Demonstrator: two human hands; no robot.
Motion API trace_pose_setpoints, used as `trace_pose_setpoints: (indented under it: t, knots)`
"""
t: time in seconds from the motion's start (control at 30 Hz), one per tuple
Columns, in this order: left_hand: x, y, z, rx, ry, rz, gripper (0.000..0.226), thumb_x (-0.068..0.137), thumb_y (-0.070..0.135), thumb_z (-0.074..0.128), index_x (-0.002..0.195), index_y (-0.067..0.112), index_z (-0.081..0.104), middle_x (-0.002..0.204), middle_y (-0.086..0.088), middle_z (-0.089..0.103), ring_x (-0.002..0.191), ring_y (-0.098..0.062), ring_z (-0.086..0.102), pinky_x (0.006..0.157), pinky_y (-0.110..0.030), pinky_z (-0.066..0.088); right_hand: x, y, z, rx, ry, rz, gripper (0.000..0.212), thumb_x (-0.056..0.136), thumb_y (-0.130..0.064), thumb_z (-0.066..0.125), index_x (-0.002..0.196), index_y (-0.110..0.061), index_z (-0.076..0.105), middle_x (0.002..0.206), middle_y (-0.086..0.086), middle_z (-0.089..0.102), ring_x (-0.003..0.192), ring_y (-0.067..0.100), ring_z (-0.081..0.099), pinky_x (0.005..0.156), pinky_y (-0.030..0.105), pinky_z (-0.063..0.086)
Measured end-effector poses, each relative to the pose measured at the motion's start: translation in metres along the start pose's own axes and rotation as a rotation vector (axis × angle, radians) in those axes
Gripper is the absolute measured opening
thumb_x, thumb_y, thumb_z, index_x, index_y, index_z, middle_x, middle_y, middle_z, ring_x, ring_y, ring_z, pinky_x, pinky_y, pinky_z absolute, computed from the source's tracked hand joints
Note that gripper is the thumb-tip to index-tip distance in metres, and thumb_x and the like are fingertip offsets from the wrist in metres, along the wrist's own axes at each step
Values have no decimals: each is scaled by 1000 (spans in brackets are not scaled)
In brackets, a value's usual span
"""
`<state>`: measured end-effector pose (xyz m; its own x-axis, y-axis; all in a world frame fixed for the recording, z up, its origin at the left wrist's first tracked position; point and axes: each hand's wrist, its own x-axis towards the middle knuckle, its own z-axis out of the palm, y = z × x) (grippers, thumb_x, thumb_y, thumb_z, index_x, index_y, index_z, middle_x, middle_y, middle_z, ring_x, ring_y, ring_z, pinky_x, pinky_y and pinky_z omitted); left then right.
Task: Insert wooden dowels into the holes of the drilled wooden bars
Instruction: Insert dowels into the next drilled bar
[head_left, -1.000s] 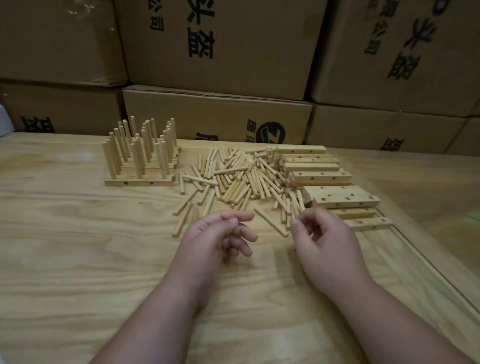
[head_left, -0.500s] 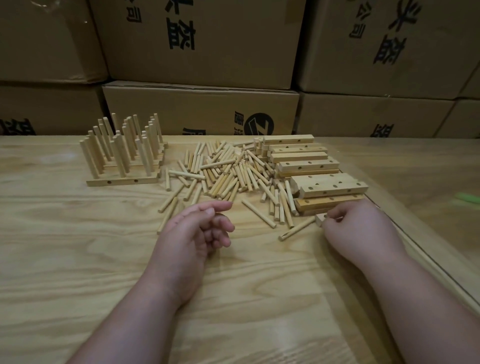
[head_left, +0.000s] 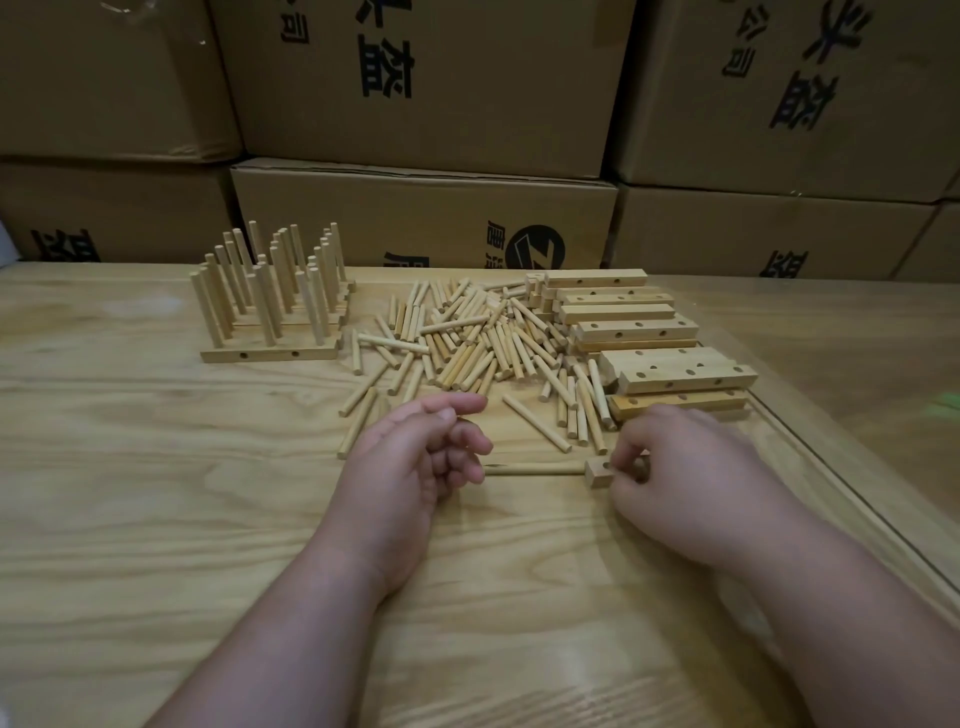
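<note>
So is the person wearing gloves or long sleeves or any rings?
No. The left hand and right hand are bare, with no gloves. Both forearms are uncovered as far as the picture shows, so no sleeves appear. No rings, watch or bracelet show on the visible fingers or wrists.

Loose dowels (head_left: 467, 343) crowd bar stack (head_left: 649, 332)

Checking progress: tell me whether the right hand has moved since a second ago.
Yes. The right hand has come from the loose pale wooden dowels toward the person, away from the stack of drilled wooden bars, gripping a short drilled wooden bar.
</note>
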<state>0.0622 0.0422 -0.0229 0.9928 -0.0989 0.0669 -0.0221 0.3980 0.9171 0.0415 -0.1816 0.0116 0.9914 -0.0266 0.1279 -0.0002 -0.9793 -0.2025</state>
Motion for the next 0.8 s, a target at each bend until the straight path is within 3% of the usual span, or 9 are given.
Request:
trace_pose_setpoints:
  t: [0.13, 0.3, 0.37, 0.5, 0.57, 0.67, 0.73, 0.8]
  knots:
    - [-2, 1, 2, 56, -11, 8, 28, 81, 24, 53, 88, 21, 81, 62, -9, 59, 59, -20, 61, 55, -23, 47, -1, -1, 4, 128, -30, -141, 4, 84, -39, 64, 84, -42, 61, 94, -28, 53, 99, -4, 44, 93, 28, 43]
    - [-3, -2, 2, 128, -45, -2, 36, 102, 9, 47, 94, 21, 79, 70, -11, 68, 75, -24, 70, 69, -30, 48, 2, 8, 5, 142, -20, -136, 14, 81, -30, 64, 83, -42, 57, 93, -26, 55, 97, -3, 48, 96, 35, 47]
    - [-3, -3, 3, 128, -46, -14, 32, 102, 7, 48, 96, 16, 77, 78, -12, 73, 83, -25, 73, 74, -31, 50, 4, 10, 7, 199, 50, -144, 17, 82, -28, 66, 81, -41, 57, 90, -23, 56, 91, -4, 52, 88, 33, 50]
    - [-2, -6, 4, 189, -41, -3, 21, 100, 6, 57, 105, 17, 74, 93, -8, 78, 92, -22, 75, 82, -33, 52, 3, 0, 13, 454, 327, -245, 19, 84, -22, 70, 83, -37, 59, 90, -20, 58, 90, 1, 58, 71, 15, 48]
    - [-2, -6, 5, 214, -65, 14, 20, 95, 11, 66, 113, 20, 71, 104, -4, 78, 94, -19, 75, 80, -28, 55, 1, -9, 16, 563, 446, -353, 18, 86, -14, 72, 87, -29, 62, 91, -16, 59, 89, 9, 60, 73, 17, 48]
    - [-1, -6, 3, 208, -102, 13, 40, 84, 30, 78, 123, 23, 68, 113, -1, 77, 98, -16, 74, 75, -21, 55, -1, -21, 24, 635, 488, -515, 11, 85, -9, 72, 89, -17, 65, 93, -7, 61, 86, 15, 61, 73, 26, 51]
    - [0, -7, 1, 210, -116, -2, 48, 82, 37, 74, 127, 21, 67, 113, -5, 77, 105, -20, 73, 82, -27, 57, -1, -29, 30, 660, 457, -578, 9, 84, -8, 71, 88, -14, 65, 92, -5, 62, 85, 15, 61, 72, 28, 51]
    - [2, -10, -1, 216, -129, 4, 40, 84, 38, 72, 121, 21, 72, 107, -8, 77, 106, -24, 72, 91, -37, 56, 1, -33, 35, 699, 426, -598, 8, 84, -7, 71, 88, -13, 66, 92, -6, 62, 83, 15, 61, 72, 26, 51]
